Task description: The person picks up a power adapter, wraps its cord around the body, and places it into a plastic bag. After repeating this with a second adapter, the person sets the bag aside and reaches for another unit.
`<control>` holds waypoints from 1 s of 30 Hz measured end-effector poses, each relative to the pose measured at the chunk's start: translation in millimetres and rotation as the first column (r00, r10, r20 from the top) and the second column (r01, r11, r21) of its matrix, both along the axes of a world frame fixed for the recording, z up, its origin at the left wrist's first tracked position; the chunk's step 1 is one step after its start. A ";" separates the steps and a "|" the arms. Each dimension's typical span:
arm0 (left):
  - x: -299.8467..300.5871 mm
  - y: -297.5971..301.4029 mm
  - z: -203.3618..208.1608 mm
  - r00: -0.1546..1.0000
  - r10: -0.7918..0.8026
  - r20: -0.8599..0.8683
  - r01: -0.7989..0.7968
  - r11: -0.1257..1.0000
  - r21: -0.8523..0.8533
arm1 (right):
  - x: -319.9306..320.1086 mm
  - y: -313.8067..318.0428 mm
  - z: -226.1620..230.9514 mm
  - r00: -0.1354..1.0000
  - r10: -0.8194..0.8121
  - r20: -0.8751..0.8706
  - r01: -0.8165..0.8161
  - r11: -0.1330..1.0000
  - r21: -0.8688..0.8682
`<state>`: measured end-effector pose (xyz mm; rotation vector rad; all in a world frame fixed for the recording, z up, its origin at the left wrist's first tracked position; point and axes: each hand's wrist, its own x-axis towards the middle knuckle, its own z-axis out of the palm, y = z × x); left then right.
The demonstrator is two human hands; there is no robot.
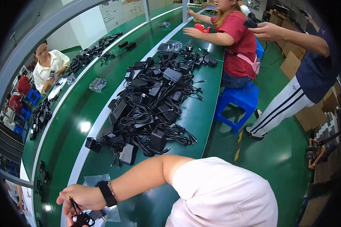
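Observation:
My right hand (pixel 84 197), with a black band at its wrist, reaches to the lower left across the green worktop. Its fingers are closed on a coiled black power adapter cable (pixel 82 218). Beneath the wrist lies a clear plastic bag (pixel 113 212), partly covered by the hand and cable. A bit of skin at the bottom edge beside the cable may be my left hand, but I cannot make out its fingers. Ahead of my arm spreads a large heap of black power adapters (pixel 149 102) with bundled cables.
A green conveyor belt (pixel 70 142) runs along the left, carrying a bagged adapter (pixel 97 85). Across it, a person in a pale shirt (pixel 49 70) handles a small item beside more adapters. At right are a person in red (pixel 236 38), a blue stool (pixel 238 98) and a standing person (pixel 310 72).

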<state>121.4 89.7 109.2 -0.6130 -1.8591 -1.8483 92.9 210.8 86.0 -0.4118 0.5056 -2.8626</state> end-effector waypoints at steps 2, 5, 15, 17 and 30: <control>-7.4 0.4 1.7 0.894 -0.032 -0.446 -0.095 0.961 -0.260 | -1.9 -2.2 1.2 0.985 -0.149 -0.088 0.155 0.986 0.068; -1.8 20.5 7.9 0.939 -0.037 -0.343 0.027 0.999 -0.033 | -5.8 -2.6 2.1 0.963 -0.260 0.077 0.260 0.966 0.008; -23.8 1.5 -18.9 0.933 -0.026 -0.360 0.066 0.993 0.099 | 18.5 -18.7 -2.1 0.998 -0.066 -0.024 0.069 0.988 0.136; -22.8 11.8 -21.2 0.958 -0.232 -0.169 0.273 0.918 0.286 | 33.9 10.8 15.7 0.966 -0.248 -0.073 0.257 0.891 0.373; -29.0 2.4 -3.2 0.932 -0.351 -0.091 0.345 0.783 0.518 | 15.8 -2.8 18.0 0.684 -0.300 -0.665 0.724 0.393 0.567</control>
